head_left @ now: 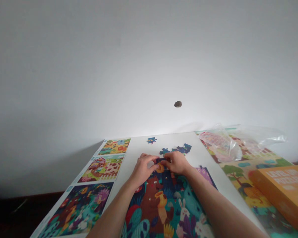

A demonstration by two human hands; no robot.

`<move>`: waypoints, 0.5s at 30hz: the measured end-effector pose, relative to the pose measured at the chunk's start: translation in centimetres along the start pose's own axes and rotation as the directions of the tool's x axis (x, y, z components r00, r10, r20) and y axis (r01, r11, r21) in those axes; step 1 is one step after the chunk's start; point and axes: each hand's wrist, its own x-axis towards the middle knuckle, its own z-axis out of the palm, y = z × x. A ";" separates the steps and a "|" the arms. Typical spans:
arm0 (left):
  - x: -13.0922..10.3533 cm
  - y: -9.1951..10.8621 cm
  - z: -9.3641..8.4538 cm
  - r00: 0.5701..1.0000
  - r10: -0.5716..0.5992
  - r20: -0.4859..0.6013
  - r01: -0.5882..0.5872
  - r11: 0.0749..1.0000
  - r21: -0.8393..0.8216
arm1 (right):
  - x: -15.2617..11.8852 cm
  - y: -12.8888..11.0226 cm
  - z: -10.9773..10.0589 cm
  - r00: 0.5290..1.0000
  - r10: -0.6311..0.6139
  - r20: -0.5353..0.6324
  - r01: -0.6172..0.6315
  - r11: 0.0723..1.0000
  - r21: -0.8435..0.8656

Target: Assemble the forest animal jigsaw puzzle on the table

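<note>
A partly assembled jigsaw puzzle point(151, 195) with a brown bear and white rabbits lies in front of me on the white table. At its far edge my left hand point(144, 168) bends its fingers down onto a dark blue puzzle piece point(160, 161). My right hand point(175, 162) pinches at the same edge from the other side, its fingertips close to the left ones. Just beyond the hands lie several loose dark blue pieces point(182, 149), and one loose piece point(151, 140) sits farther back. My right forearm covers part of the puzzle.
Along the left edge lie picture sheets: a bear scene point(76, 210), a farm point(101, 168) and a lion scene point(114, 146). To the right are an orange puzzle box point(285, 191), clear plastic bags point(225, 145) and more puzzle pictures. A wall point(149, 66) with a hole stands behind.
</note>
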 end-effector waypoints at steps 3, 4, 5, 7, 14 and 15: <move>0.0 0.0 0.1 1.000 -0.006 0.019 0.005 0.999 0.050 | 0.1 0.0 -0.1 1.000 0.002 0.003 -0.002 1.000 -0.004; 0.0 0.0 0.1 1.000 0.000 0.021 -0.001 0.998 0.070 | 0.1 0.0 -0.1 1.000 -0.001 0.003 0.001 1.000 -0.004; 0.0 0.0 0.1 1.000 0.006 0.019 -0.008 0.996 0.092 | 0.1 0.0 -0.1 1.000 -0.003 0.001 0.003 1.000 -0.005; 0.0 0.0 0.1 1.000 0.016 0.008 -0.017 0.990 0.139 | 0.1 0.0 -0.1 1.000 -0.008 -0.006 0.008 1.000 -0.011; -0.1 0.1 0.1 0.999 0.035 0.006 -0.036 0.977 0.212 | 0.1 0.4 0.1 1.000 0.002 -0.016 -0.003 0.999 -0.035; -0.2 0.1 0.0 0.999 0.037 0.011 -0.039 0.975 0.217 | 0.1 0.4 0.1 1.000 0.005 -0.015 -0.005 0.999 -0.035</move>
